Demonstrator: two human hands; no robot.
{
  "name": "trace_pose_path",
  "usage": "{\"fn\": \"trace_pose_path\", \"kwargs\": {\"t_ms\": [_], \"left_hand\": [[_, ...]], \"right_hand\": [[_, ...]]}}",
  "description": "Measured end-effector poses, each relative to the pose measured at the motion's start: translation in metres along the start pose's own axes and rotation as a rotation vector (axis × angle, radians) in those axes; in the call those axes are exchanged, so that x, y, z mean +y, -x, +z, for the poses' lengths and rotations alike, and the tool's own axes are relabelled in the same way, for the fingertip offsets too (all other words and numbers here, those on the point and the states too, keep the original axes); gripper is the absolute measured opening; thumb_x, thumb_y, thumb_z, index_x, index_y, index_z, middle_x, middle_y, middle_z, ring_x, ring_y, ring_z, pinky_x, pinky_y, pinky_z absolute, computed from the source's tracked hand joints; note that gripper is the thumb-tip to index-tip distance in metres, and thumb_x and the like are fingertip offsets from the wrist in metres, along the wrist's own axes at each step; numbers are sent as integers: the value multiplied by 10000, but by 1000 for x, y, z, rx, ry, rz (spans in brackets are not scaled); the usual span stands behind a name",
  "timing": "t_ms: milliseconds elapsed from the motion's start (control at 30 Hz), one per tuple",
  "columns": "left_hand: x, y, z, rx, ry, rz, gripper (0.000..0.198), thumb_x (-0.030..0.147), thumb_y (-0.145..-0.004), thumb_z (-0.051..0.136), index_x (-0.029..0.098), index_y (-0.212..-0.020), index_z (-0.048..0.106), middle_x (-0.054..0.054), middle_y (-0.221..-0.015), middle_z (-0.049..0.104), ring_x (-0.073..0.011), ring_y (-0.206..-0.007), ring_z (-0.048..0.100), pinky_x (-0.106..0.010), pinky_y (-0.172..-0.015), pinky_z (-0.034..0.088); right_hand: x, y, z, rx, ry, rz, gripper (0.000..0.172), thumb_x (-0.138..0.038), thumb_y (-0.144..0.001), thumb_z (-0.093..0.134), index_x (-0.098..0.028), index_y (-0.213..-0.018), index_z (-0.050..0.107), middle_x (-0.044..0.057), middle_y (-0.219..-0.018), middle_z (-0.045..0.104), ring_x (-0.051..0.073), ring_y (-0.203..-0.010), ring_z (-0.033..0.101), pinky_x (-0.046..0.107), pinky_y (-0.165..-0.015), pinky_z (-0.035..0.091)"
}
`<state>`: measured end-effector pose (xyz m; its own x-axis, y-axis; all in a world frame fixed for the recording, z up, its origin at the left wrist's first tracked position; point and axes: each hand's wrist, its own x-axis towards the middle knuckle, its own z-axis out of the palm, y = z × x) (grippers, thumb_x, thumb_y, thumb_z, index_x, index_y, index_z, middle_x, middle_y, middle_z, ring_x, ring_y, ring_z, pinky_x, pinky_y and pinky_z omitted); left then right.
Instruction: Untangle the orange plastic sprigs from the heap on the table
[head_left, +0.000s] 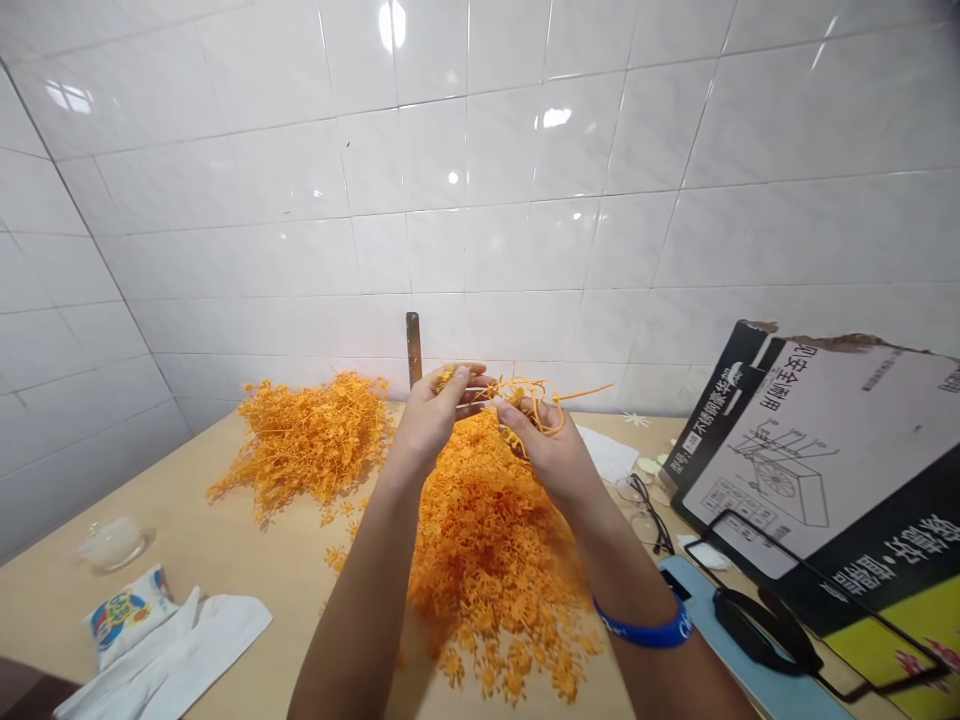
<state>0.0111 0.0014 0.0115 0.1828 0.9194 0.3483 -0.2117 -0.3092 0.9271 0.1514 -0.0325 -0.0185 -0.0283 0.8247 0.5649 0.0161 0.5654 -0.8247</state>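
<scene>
Both hands are raised over a big pile of small orange plastic flower-shaped pieces (495, 520) in the middle of the table. My left hand (442, 395) is closed, with a yellow-orange piece showing between its fingers. My right hand (536, 435) grips a tangle of thin orange plastic stems (551, 405), one long stem pointing out to the right. Some strands stretch between the fingertips of the two hands. At the back left lies a second heap of orange plastic sprigs (322, 435), with stems attached.
A tissue packet (131, 610), a white cloth (187, 650) and a clear lidded jar (112, 543) are at the left. To the right stand a printed cardboard box (795, 450), glasses (652, 510) and a black-framed object (765, 630) on a light-blue item. A ruler-like strip (413, 345) leans on the tiled wall.
</scene>
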Motion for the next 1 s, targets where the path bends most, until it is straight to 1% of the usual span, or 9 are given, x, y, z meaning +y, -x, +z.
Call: {"fn": "trace_pose_path", "kwargs": {"t_ms": [67,133,233,333,467,533,633,833,1000], "left_hand": [[-6,-3,-7,5,-267,2,381,322,-889,578,158,-1233,585,-135,-1130,689,-205,-945,671,-332,-840,523],[-12,-8,-15,-2,-547,-12,514,308,-863,615,191,-1352,508,-148,-1260,634,-258,-1092,625,-368,-886,508],[-15,-12,-26,-26,-771,-31,389,304,-880,582,206,-1254,614,-123,-1323,603,-301,-1221,549,-403,-953,476],[-15,-13,-30,-63,-759,34,356,277,-916,503,194,-1242,620,-96,-1326,607,-264,-1243,541,-380,-1021,438],[-16,-13,-27,-98,-738,98,436,110,-859,468,181,-1273,584,-84,-1300,625,-222,-1220,562,-344,-1024,442],[-17,-14,-26,-45,-733,138,465,24,-805,415,174,-1184,638,-78,-1257,651,-212,-1196,578,-339,-1014,450],[-20,-14,-25,1,-710,170,487,-27,-744,378,185,-1047,694,-65,-1215,672,-218,-1179,587,-336,-982,469],[-30,-15,-29,2,-751,66,498,14,-756,447,205,-1167,655,-123,-1240,652,-300,-1105,622,-430,-929,485],[-26,-17,-22,-91,-623,115,334,223,-927,417,189,-1179,635,-88,-1271,641,-223,-1157,600,-350,-987,456]], "right_hand": [[7,-5,-2,39,139,54,390,-522,-843,587,-186,-662,506,-21,-620,424,125,-582,398,254,-557,335],[13,-8,-5,74,304,104,444,-565,-821,565,-194,-605,452,-40,-562,349,114,-535,336,253,-507,267],[17,-10,-8,103,462,118,439,-572,-807,525,-196,-590,458,-39,-533,355,124,-526,347,260,-512,264],[18,-11,-8,70,495,114,368,-510,-811,501,-178,-671,575,-6,-572,490,160,-572,453,276,-560,329],[18,-11,-7,25,438,107,320,-463,-804,520,-173,-806,655,42,-731,642,209,-706,564,305,-657,398],[18,-11,-6,33,426,104,310,-456,-799,530,-175,-813,658,48,-765,660,217,-740,579,314,-688,407],[19,-11,-6,34,427,123,308,-458,-793,537,-172,-777,648,31,-699,632,198,-675,556,300,-638,394],[19,-10,-7,51,418,149,331,-483,-780,555,-166,-768,649,13,-642,592,166,-587,499,281,-564,353],[21,-11,-9,3,514,142,287,-446,-788,536,-185,-696,609,0,-578,545,178,-587,501,286,-571,338]]}}
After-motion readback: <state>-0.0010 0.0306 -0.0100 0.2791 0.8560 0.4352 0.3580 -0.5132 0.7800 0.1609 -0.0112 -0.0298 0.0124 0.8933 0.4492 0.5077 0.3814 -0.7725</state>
